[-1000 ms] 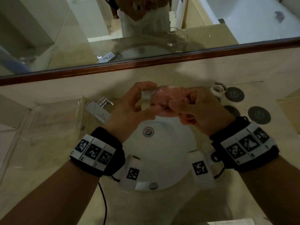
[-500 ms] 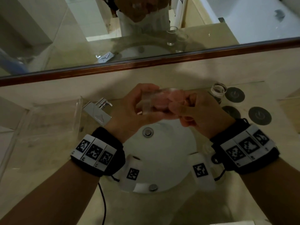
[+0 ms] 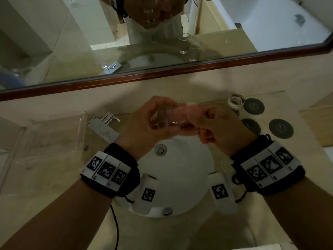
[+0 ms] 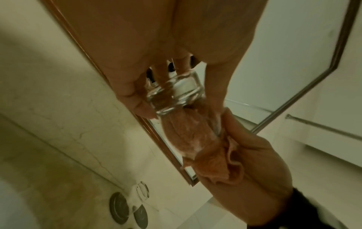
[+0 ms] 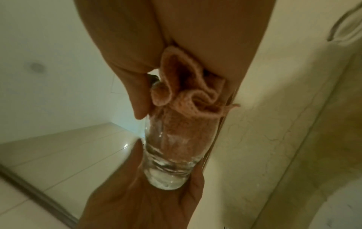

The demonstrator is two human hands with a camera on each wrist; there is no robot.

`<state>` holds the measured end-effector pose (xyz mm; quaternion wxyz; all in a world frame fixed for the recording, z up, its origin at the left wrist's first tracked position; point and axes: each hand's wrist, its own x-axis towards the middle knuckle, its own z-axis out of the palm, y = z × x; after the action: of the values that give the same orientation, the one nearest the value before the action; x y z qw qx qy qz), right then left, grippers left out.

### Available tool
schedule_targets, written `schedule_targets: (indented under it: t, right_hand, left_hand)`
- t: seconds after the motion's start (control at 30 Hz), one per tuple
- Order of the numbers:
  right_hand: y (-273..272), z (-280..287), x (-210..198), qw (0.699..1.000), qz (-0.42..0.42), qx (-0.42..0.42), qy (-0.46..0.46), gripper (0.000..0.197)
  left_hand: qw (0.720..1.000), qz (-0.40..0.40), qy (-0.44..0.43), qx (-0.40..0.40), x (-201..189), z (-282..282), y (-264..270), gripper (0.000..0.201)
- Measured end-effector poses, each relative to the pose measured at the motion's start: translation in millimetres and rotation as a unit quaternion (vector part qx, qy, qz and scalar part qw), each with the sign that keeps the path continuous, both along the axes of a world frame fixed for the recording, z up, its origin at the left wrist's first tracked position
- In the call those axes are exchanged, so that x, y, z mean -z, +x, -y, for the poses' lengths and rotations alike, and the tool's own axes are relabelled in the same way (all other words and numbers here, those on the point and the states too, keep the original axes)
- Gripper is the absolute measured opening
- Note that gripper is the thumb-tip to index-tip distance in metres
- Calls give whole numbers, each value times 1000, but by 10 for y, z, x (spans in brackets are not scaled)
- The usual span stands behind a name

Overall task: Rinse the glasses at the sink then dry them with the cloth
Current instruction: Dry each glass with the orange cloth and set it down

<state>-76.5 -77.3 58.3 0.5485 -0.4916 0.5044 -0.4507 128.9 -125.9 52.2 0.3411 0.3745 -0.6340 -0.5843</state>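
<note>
I hold a clear glass (image 3: pixel 168 117) on its side above the white sink (image 3: pixel 180 170). My left hand (image 3: pixel 144 127) grips its thick base (image 4: pixel 176 91) between thumb and fingers. A pink cloth (image 3: pixel 185 114) is stuffed into the glass (image 5: pixel 172 148), and my right hand (image 3: pixel 218 127) grips the cloth's bunched end (image 5: pixel 188 93) at the mouth. The cloth (image 4: pixel 188 136) fills most of the inside. A second clear glass (image 3: pixel 236 101) stands on the counter to the right, near the wall.
A chrome tap (image 3: pixel 104 127) stands left of the sink, beside a clear plastic box (image 3: pixel 50 141). Three dark round coasters (image 3: pixel 281 128) lie on the counter at right. A mirror (image 3: pixel 162 42) with a brown frame runs along the wall behind.
The glass has turned a little between my hands and both hands have shifted slightly; the cloth stays inside it.
</note>
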Motion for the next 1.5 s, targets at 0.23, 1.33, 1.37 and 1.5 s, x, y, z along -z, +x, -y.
schedule_targets:
  t: [0.23, 1.33, 1.37, 1.5]
  right_hand:
    - [41, -131, -69, 994, -63, -36, -85, 15]
    - [-3052, -943, 752, 886, 149, 411, 155, 27]
    - [-3086, -948, 786, 883, 155, 413, 160, 27]
    - [-3155, -951, 907, 881, 133, 417, 181, 23]
  left_hand:
    - [989, 25, 148, -6, -96, -26, -99, 36]
    - [794, 507, -227, 248, 906, 458, -3640, 57]
    - [787, 517, -222, 254, 963, 478, -3684, 57]
    - [745, 566, -212, 284, 1149, 564, -3794, 60]
